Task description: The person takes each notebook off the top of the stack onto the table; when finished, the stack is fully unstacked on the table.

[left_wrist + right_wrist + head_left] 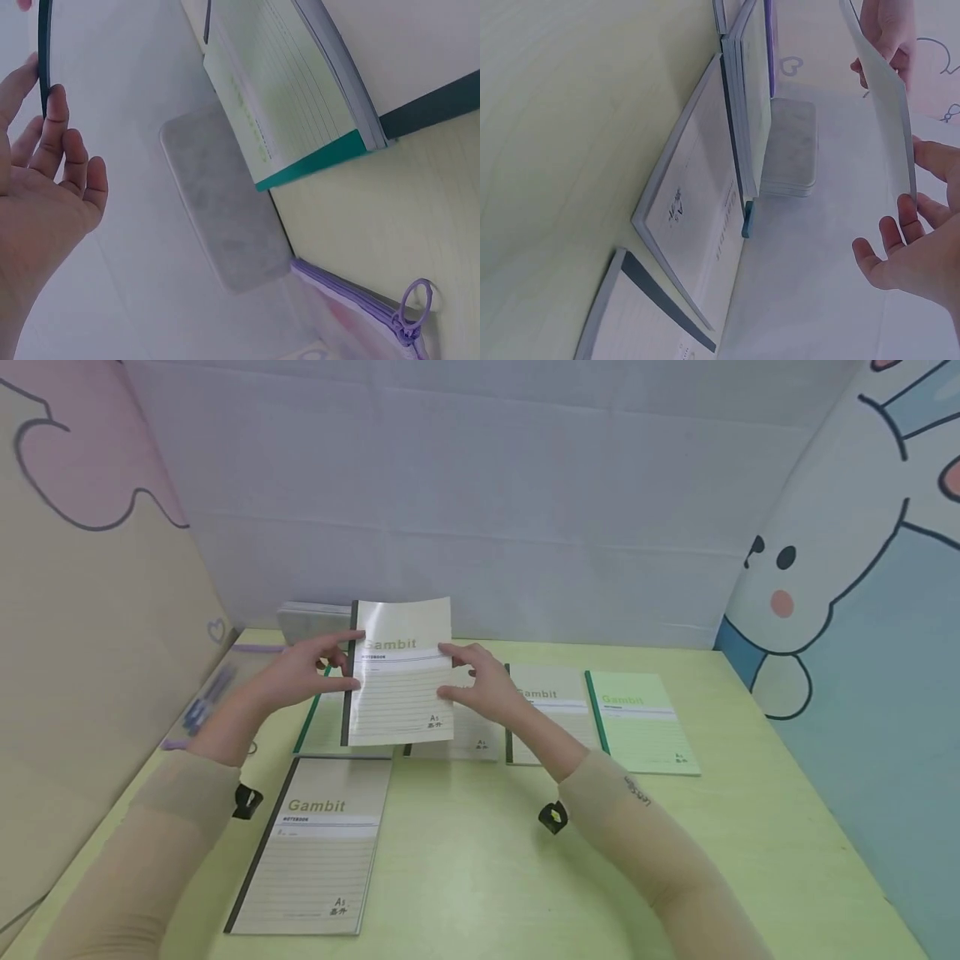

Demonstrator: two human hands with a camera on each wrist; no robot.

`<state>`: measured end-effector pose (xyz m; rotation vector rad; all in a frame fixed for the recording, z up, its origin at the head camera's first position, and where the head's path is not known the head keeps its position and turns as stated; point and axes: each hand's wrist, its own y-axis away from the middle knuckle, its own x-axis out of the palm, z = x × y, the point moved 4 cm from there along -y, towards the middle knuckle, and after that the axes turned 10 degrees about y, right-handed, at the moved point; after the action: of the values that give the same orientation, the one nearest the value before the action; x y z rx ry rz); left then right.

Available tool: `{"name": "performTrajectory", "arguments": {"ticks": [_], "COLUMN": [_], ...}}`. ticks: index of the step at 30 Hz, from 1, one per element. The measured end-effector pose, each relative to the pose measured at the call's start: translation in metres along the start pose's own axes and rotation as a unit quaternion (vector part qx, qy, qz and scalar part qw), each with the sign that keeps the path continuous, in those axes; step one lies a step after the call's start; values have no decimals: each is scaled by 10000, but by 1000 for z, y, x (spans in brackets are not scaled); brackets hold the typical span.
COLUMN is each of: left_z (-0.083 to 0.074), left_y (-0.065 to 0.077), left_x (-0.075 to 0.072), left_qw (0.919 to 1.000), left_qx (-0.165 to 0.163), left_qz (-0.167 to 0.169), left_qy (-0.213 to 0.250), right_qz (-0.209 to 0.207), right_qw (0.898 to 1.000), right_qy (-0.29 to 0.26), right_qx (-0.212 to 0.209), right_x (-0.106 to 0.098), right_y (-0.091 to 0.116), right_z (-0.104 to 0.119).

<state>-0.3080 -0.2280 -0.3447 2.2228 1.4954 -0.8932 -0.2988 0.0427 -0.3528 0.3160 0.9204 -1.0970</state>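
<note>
A white-covered Gambit notebook (pixel 401 702) with a black spine is held up above the table, its cover facing me. My left hand (pixel 303 672) pinches its spine edge between fingers and thumb, while my right hand (pixel 486 683) pinches the opposite edge. From the right wrist the raised notebook (pixel 889 105) appears thin and edge-on. Behind and below it lie a green-spined notebook (pixel 330 731) and a white notebook (pixel 476 739), both partly hidden. Another white notebook (pixel 315 852) with a black spine lies flat at the front left.
Farther right in the row are a white notebook (pixel 555 718) and a pale green notebook (pixel 645 727). A grey box (pixel 225 202) stands against the back wall. A clear pouch with a purple zipper (pixel 360 300) lies along the left wall, pens inside.
</note>
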Motion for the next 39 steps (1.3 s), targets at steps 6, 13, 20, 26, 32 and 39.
{"name": "performTrajectory", "arguments": {"ticks": [6, 13, 20, 26, 32, 39], "left_z": [-20, -37, -48, -46, -44, -37], "left_y": [8, 20, 33, 48, 61, 72], "left_x": [10, 23, 43, 62, 86, 114], "left_qw": [9996, 9986, 9994, 9992, 9983, 9939], "left_qx": [61, 163, 204, 242, -72, -528], "left_qz": [45, 284, 282, 325, 545, 909], "left_qy": [289, 415, 48, -38, -190, -344], "right_qz": [37, 31, 207, 348, 725, 1118], "right_qw": [9999, 9987, 9976, 9985, 9967, 9936], "right_qy": [-34, 347, 507, 89, 109, 160], "right_qx": [-135, -369, -428, -414, -358, -94], "right_x": [-21, -32, -32, -28, -16, 3], "right_y": [19, 44, 74, 94, 118, 140], "right_z": [4, 10, 13, 12, 2, -13]}}
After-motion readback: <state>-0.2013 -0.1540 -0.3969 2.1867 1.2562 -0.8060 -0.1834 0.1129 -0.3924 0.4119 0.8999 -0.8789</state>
